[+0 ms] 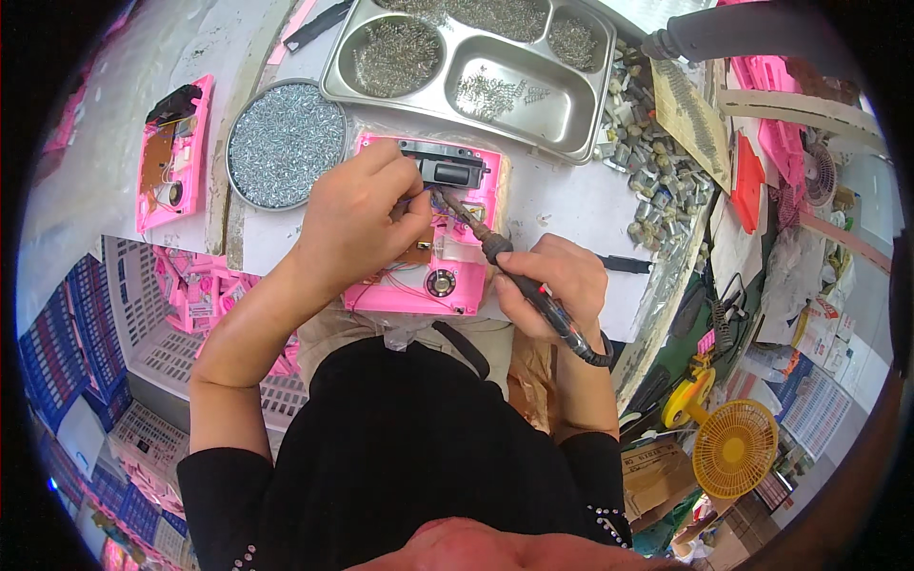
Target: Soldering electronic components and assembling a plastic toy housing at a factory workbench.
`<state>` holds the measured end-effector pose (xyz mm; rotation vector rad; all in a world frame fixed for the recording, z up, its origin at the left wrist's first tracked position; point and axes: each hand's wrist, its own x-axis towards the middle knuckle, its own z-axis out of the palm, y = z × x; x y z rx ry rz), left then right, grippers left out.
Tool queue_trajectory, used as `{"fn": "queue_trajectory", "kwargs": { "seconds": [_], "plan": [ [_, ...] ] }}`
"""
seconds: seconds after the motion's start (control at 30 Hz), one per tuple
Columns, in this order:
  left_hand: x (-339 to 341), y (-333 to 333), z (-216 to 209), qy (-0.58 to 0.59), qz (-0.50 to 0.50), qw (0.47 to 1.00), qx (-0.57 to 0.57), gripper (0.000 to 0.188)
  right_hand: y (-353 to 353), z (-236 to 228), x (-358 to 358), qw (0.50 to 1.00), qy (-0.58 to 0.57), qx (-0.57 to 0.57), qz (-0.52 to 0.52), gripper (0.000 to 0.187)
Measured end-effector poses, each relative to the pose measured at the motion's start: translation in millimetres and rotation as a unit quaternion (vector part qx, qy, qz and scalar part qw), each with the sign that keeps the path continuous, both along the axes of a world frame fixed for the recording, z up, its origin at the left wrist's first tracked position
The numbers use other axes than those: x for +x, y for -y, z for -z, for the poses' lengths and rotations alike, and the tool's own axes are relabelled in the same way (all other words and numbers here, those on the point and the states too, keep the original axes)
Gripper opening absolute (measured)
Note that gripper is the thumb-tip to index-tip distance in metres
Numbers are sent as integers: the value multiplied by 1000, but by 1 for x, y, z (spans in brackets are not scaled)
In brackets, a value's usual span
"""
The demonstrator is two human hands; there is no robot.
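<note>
A pink plastic housing (381,299) lies in front of me with its inside facing up. In it are a black rectangular part (451,173) at the far end, thin wires, a brown circuit board (417,251) and a round speaker (441,283) at the near end. My right hand (564,282) grips a soldering iron (533,291), its tip reaching the wires just below the black part. Fingers pinched, my left hand (362,215) is over the housing's left side beside the iron's tip. What it pinches is hidden; a bit of thin wire shows by its fingertips.
Beyond the housing stand a round tray of small screws (288,143) and a steel compartment tray (533,138) with springs. Small metal parts (657,181) are piled at the right. Another pink housing (200,157) lies far left, above a crate (157,324) of pink parts. A yellow fan (733,447) stands lower right.
</note>
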<state>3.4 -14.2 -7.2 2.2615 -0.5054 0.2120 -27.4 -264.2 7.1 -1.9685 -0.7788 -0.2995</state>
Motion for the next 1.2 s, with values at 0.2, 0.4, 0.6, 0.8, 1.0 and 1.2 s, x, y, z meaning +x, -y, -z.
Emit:
{"fn": "queue_trajectory", "kwargs": {
  "seconds": [0.2, 0.4, 0.6, 0.8, 1.0, 1.2],
  "plan": [
    [0, -1, 1, 2, 2, 1000, -5, 16, -1, -2, 1, 1000, -1, -4, -3, 29],
    [0, 0, 1, 6, 0, 1000, -1, 15, 0, -1, 0, 1000, 0, -11, 3, 30],
    [0, 1, 3, 20, -2, 1000, 3, 17, 0, 0, 1, 1000, 8, -5, 2, 32],
    [0, 0, -1, 2, 0, 1000, -2, 15, 2, -6, -1, 1000, 2, -2, 1, 32],
    [1, 0, 0, 8, 2, 1000, -6, 16, 3, -5, -1, 1000, 12, 4, 0, 32],
    [1, -2, -2, -4, 11, 1000, -9, 15, 2, -4, -1, 1000, 13, 7, 1, 32]
  ]
}}
